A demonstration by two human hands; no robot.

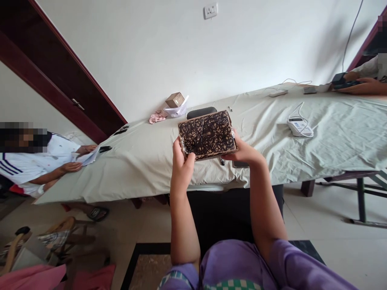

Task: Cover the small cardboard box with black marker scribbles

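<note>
Between my two hands is a small cardboard box [208, 135], held up over the near part of the table. Dense black scribbled loops cover the face turned toward me, and shiny tape shows along its side edges. My left hand [182, 163] grips the left end, thumb on the lower left corner of the scribbled face. My right hand [243, 151] holds the lower right end, its fingers partly hidden under the box. Below the box, a black pen [222, 162] and a dark flat object [241, 164] on the cloth are partly covered from view.
A pale cloth [136, 161] covers the long table. Behind the box lie a black case [201, 112], a pink cloth [157, 117] and another small box [175, 100]. A white device with a cable [300, 126] stands right. People sit at both ends, one holding papers [90, 156].
</note>
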